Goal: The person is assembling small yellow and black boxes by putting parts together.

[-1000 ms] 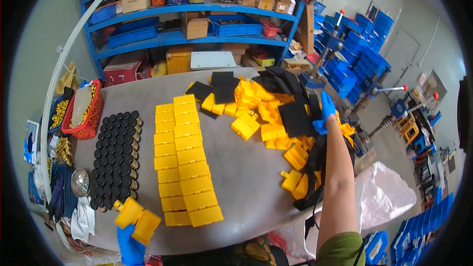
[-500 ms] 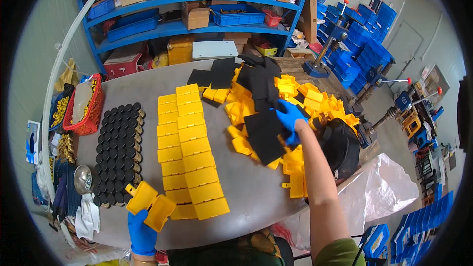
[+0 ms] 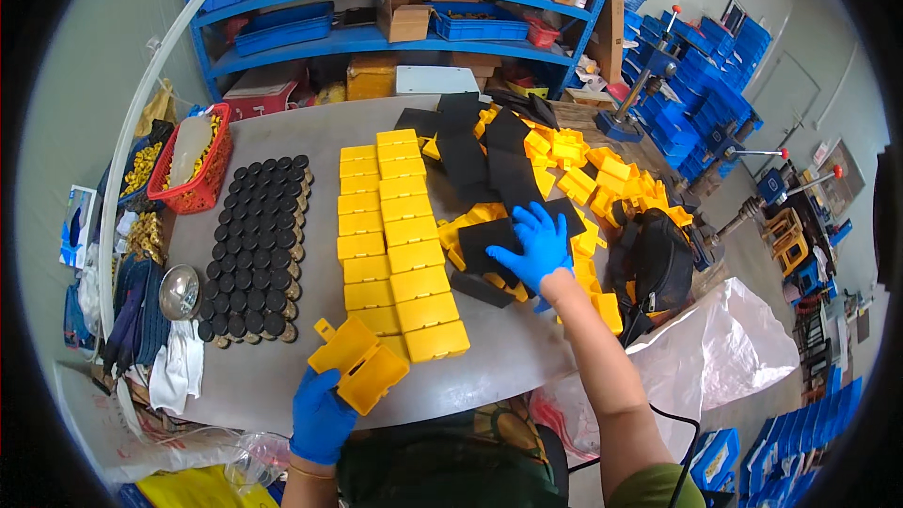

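My left hand point(image 3: 322, 417) grips an opened yellow box point(image 3: 374, 372) at the near end of the double row of yellow boxes point(image 3: 411, 226). My right hand point(image 3: 536, 249) has its fingers spread wide over a black sheet point(image 3: 482, 246), just right of that row. Other black sheets point(image 3: 461, 158) and a heap of loose yellow boxes point(image 3: 616, 179) lie right of the row, with a black bag point(image 3: 663, 263) farther right. Left of the row, black-capped cylinders point(image 3: 254, 249) stand grouped on the tabletop point(image 3: 508, 357); a red basket point(image 3: 198, 190) sits farther left.
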### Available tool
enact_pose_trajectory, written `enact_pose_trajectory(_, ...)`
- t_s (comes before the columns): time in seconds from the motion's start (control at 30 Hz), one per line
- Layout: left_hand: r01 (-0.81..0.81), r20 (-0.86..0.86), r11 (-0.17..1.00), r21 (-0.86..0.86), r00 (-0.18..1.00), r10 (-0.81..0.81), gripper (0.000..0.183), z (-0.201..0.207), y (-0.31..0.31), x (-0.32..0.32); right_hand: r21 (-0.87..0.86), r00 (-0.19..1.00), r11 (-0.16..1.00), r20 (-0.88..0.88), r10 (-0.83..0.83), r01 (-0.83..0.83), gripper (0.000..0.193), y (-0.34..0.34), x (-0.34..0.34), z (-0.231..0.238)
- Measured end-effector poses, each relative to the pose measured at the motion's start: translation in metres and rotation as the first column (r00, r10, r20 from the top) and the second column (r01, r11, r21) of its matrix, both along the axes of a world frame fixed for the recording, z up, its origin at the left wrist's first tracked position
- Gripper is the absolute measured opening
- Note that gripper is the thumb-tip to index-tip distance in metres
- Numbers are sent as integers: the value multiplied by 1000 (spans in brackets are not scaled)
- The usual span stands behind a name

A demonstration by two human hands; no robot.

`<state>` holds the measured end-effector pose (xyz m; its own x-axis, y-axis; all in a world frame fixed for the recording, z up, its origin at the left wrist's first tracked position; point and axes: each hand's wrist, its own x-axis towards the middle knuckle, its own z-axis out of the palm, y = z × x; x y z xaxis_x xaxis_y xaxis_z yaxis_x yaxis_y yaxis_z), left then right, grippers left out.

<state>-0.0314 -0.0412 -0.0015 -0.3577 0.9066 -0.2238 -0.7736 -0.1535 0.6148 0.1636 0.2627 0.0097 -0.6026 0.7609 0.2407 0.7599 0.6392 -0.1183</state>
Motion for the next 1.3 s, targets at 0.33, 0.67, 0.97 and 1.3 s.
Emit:
enact_pose_trajectory(0.33,-104,-342,988,110,930,136,50,-2,32,21,-739,409,371,-638,-652,-562,34,-146,-39,31)
enact_pose_trajectory(0.67,-224,-473,974,21,856,207,47,8,18,27,-877,922,446,-309,-232,-181,53,-184,-48,16)
enact_pose_trajectory(0.97,-69,-465,997,27,882,74,41,6,4,25,-376,698,693,-668,258,-615,28,-144,-66,49)
enact_pose_trajectory(1.3,4,-68,994,-108,998,-11,60,5,-1,-2,-519,846,693,-122,519,-500,76,-151,-87,79)
